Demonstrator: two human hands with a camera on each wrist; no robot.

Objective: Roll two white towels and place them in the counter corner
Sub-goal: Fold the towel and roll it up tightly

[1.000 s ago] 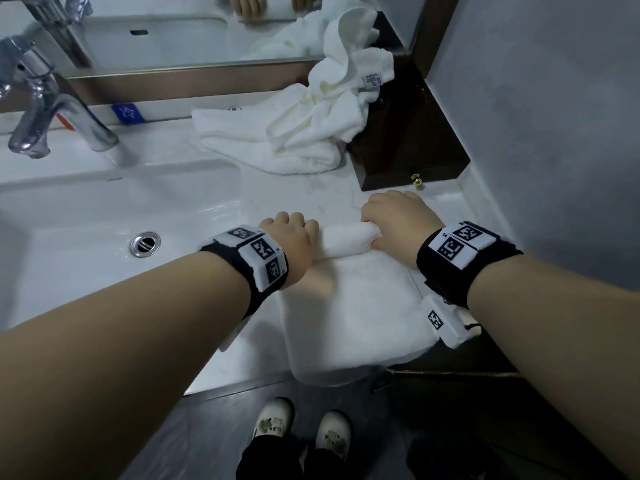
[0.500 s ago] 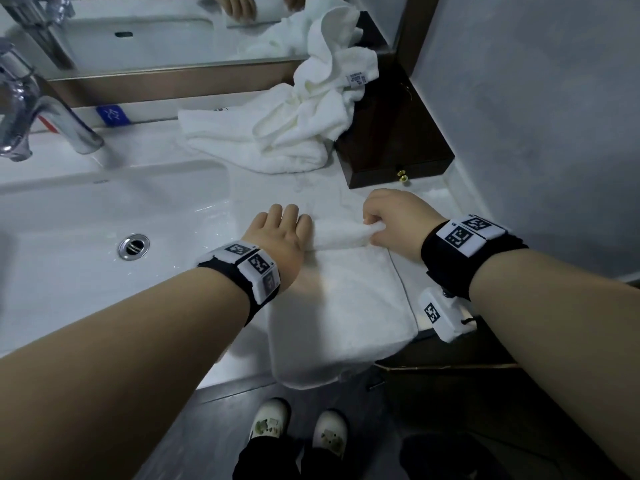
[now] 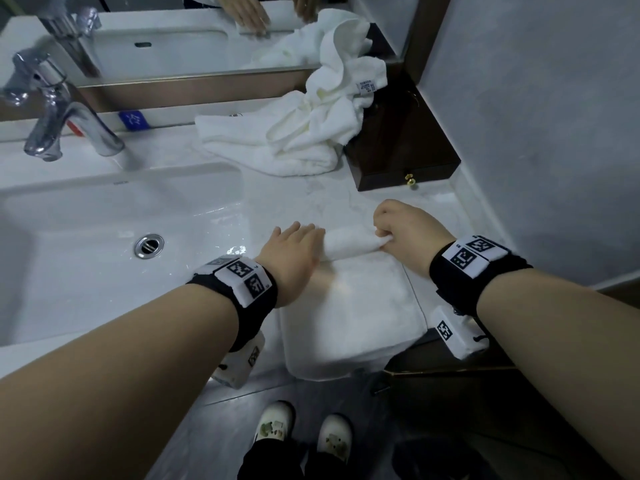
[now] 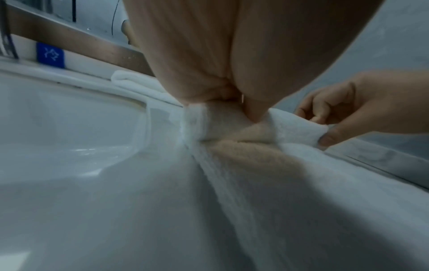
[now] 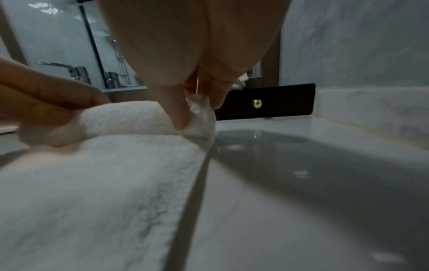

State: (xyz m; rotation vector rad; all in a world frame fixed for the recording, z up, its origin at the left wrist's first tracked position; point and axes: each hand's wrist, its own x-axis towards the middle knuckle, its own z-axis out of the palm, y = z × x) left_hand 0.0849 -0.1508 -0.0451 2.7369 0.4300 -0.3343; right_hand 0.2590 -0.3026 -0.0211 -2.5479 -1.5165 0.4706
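One white towel (image 3: 349, 306) lies flat on the counter, with its near end hanging over the front edge. Its far end is wound into a short roll (image 3: 349, 244). My left hand (image 3: 301, 233) lies across the roll's left end with straight fingers and presses on it. My right hand (image 3: 384, 233) pinches the roll's right end between thumb and curled fingers, as the right wrist view shows (image 5: 185, 113). The second white towel (image 3: 304, 133) lies crumpled at the back of the counter, partly draped over a dark box.
A dark wooden box (image 3: 398, 150) with a brass knob fills the back right corner against the grey wall. The sink basin (image 3: 86, 237) and chrome faucet (image 3: 59, 116) are to the left. A mirror runs along the back. Bare marble counter (image 3: 346, 199) lies between roll and box.
My left fingers have gone from curled on the roll to straight across it. My right hand keeps its pinch on the right end. The roll has turned slightly away from me.
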